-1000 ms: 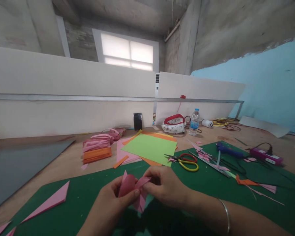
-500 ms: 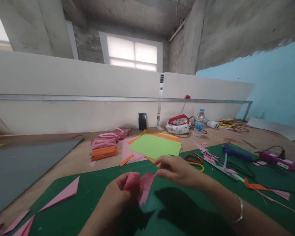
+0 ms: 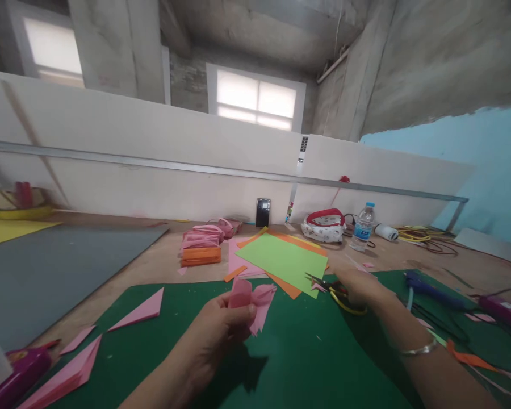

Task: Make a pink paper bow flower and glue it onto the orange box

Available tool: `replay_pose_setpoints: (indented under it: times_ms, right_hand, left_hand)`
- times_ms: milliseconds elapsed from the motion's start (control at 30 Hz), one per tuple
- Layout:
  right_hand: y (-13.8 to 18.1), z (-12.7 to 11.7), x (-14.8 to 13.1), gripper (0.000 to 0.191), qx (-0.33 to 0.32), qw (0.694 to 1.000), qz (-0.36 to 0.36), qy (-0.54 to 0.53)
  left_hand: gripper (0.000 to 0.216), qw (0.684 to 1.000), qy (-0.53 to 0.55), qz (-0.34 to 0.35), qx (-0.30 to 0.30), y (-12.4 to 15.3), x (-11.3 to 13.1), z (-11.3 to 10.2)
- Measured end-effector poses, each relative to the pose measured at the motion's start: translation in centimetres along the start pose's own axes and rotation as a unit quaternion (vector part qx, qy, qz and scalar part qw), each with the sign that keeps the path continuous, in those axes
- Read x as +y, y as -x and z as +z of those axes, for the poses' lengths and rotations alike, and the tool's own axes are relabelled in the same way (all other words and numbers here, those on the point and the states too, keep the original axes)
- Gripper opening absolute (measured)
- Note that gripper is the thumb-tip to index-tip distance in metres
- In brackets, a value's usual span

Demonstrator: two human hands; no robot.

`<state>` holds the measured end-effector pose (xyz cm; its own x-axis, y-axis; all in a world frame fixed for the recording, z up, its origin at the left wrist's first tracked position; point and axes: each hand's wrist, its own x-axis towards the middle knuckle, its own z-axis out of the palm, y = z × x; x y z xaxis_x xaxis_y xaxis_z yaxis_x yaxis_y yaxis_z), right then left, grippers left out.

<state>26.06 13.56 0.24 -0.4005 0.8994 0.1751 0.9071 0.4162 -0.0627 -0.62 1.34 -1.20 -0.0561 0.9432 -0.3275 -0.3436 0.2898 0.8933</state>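
In my left hand (image 3: pixel 227 321) is a folded piece of pink paper (image 3: pixel 262 307), pinched between thumb and fingers above the green mat (image 3: pixel 289 369). The paper's outer end spreads out and has a pointed, notched lower edge. My right hand (image 3: pixel 357 287) has its fingers closed over the handles of the scissors (image 3: pixel 344 307). One handle is yellow; the other is mostly covered by the hand. The blades point left over a lime-green paper sheet (image 3: pixel 283 258), close to a small pink scrap (image 3: pixel 318 287). My right fingertips are partly hidden.
Folded pink triangles (image 3: pixel 142 311) lie at the mat's left. Behind are bundled pink and orange papers (image 3: pixel 201 255), a phone (image 3: pixel 263 213), a pouch (image 3: pixel 323 230) and a water bottle (image 3: pixel 363 227). A blue glue gun (image 3: pixel 430 287) with cords lies right; a purple tool (image 3: pixel 21 369) is front left.
My right hand has left the pink paper and moved right onto the scissors' handles. My left hand still holds the paper. The view has turned left and tilted.
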Motion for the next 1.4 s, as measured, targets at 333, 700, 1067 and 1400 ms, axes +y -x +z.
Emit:
replay_pose_setpoints:
  times_ms: [333,700,1067,1400]
  right_hand:
    - [3.1,0.6,-11.8,0.015,-0.138,0.861,-0.034,-0.489]
    - [3.5,1.1,-12.0,0.014,-0.141,0.826,0.020,-0.545]
    - [3.7,1.5,-12.6,0.016,-0.096,0.830,0.056,-0.547]
    - [3.4,1.7,-12.3,0.022,-0.101,0.828,0.030,-0.550]
  left_hand:
    - [0.030,0.999,0.003,-0.014,-0.033,-0.2,-1.1,0.5]
    - [0.023,1.000,-0.010,-0.016,-0.010,-0.5,-1.3,0.7]
    - [0.046,0.998,0.014,0.024,0.053,0.3,-0.9,1.6]
    - [0.038,0.998,0.011,0.038,0.049,0.2,-1.1,1.4]
